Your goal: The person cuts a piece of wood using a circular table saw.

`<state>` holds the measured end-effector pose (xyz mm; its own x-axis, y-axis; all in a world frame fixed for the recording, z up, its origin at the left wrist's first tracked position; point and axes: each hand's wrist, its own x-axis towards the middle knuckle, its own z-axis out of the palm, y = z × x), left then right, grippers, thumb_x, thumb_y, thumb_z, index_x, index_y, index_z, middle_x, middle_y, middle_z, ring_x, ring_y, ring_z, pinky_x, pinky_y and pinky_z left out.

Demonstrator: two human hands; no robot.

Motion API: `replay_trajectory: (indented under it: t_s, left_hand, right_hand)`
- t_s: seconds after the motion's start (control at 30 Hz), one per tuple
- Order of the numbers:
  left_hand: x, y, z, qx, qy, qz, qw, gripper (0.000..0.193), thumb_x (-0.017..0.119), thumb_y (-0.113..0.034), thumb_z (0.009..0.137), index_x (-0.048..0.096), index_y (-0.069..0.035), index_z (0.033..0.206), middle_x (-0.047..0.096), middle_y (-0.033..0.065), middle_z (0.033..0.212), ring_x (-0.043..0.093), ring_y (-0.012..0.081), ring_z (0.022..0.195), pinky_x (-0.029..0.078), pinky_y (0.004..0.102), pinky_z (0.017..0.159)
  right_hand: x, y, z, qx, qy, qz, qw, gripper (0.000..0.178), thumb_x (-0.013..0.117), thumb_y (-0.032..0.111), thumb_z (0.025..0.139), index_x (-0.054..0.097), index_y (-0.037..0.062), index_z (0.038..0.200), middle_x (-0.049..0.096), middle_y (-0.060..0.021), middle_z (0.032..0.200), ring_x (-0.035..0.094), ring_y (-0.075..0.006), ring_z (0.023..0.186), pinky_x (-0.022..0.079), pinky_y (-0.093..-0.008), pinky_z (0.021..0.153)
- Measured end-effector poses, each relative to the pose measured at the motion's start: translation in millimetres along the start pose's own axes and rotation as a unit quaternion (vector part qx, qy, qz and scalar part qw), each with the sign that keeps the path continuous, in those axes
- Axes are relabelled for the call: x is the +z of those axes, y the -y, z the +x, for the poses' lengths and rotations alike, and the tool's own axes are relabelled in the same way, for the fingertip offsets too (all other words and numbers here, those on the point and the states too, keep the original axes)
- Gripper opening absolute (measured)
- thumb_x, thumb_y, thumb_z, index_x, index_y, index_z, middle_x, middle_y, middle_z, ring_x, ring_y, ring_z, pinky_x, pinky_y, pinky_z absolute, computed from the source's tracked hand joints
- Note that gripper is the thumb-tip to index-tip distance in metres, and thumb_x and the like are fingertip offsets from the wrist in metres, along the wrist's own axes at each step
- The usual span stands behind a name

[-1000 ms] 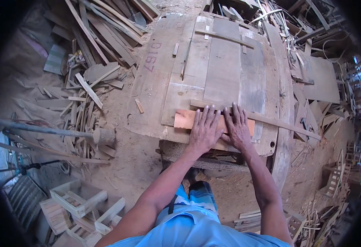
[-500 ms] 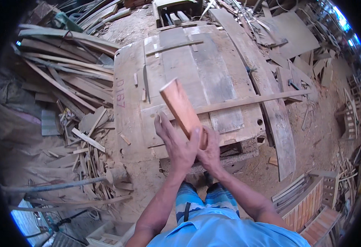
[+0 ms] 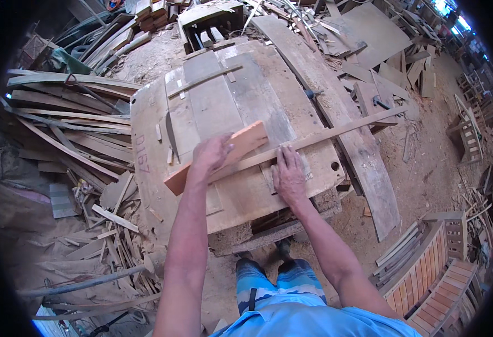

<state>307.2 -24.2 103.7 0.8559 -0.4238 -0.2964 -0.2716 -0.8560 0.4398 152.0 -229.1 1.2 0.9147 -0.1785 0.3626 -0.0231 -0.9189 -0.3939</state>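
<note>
A short reddish-brown board (image 3: 252, 138) rests at a slant on the worktable (image 3: 162, 208), along the far side of a long wooden strip (image 3: 342, 130). My left hand (image 3: 211, 153) is closed over the board's upper edge near its middle, so part of the board is hidden. Lower on the right, my right hand (image 3: 289, 175) lies across the strip with its fingers over the far edge and its thumb on the near side. The strip runs out past the table's right side.
A thin wooden stick (image 3: 204, 81) and small offcuts lie farther back on the table. Long scrap boards (image 3: 72, 112) pile up at left. A wide plank (image 3: 364, 168) borders the right side. Slatted wooden furniture (image 3: 421, 269) stands at lower right. Sawdust covers the ground.
The short board, before held up in both hands, has come down onto the table beside the strip. My right hand has left it for the strip; my left hand has moved left.
</note>
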Motion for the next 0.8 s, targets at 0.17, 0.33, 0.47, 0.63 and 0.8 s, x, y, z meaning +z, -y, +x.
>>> replay_trajectory:
  t_s: [0.17, 0.33, 0.47, 0.63, 0.8]
  left_hand:
    - [27, 9, 14, -0.007, -0.085, 0.08, 0.993, 0.048, 0.064, -0.031, 0.103, 0.06, -0.022, 0.15, 0.061, 0.0234, 0.123, 0.057, 0.0415, 0.123, 0.047, 0.05, 0.109]
    - [43, 6, 15, -0.022, -0.146, 0.063, 0.987, 0.044, 0.062, -0.027, 0.103, 0.064, -0.024, 0.147, 0.058, 0.0213, 0.121, 0.055, 0.0403, 0.119, 0.046, 0.0507, 0.106]
    - [43, 17, 21, -0.028, -0.131, 0.03, 0.991, 0.041, 0.061, -0.026, 0.102, 0.066, -0.029, 0.143, 0.059, 0.0192, 0.122, 0.054, 0.0399, 0.12, 0.046, 0.0516, 0.107]
    - [52, 24, 27, 0.036, -0.104, -0.052, 0.993, 0.035, 0.061, -0.026, 0.102, 0.073, -0.03, 0.134, 0.061, 0.0166, 0.121, 0.055, 0.0383, 0.118, 0.044, 0.0498, 0.109]
    - [72, 19, 26, -0.001, -0.161, -0.016, 0.987, 0.031, 0.062, -0.026, 0.102, 0.077, -0.031, 0.129, 0.059, 0.0128, 0.115, 0.054, 0.0337, 0.114, 0.042, 0.0471, 0.107]
  right_hand:
    - [8, -9, -7, -0.028, -0.004, 0.007, 1.0, 0.055, 0.059, 0.013, 0.097, 0.053, -0.006, 0.148, 0.049, -0.0225, 0.153, 0.042, -0.0416, 0.148, 0.035, -0.0507, 0.124]
    - [7, -11, -7, -0.017, -0.011, 0.041, 0.999, 0.056, 0.056, 0.003, 0.091, 0.055, -0.0044, 0.147, 0.05, -0.023, 0.152, 0.043, -0.0419, 0.148, 0.036, -0.0515, 0.124]
    - [9, -13, -7, -0.035, -0.024, 0.027, 0.999, 0.059, 0.057, 0.006, 0.091, 0.052, -0.0059, 0.149, 0.05, -0.0236, 0.154, 0.041, -0.042, 0.15, 0.032, -0.0536, 0.126]
    - [12, -13, -7, -0.048, -0.018, 0.001, 0.999, 0.059, 0.056, 0.006, 0.091, 0.053, -0.0048, 0.149, 0.049, -0.0232, 0.156, 0.041, -0.0408, 0.15, 0.033, -0.0541, 0.126]
    - [11, -17, -9, -0.026, -0.037, 0.065, 0.997, 0.053, 0.055, 0.002, 0.096, 0.056, -0.0021, 0.148, 0.053, -0.0226, 0.153, 0.044, -0.0408, 0.149, 0.038, -0.0495, 0.124]
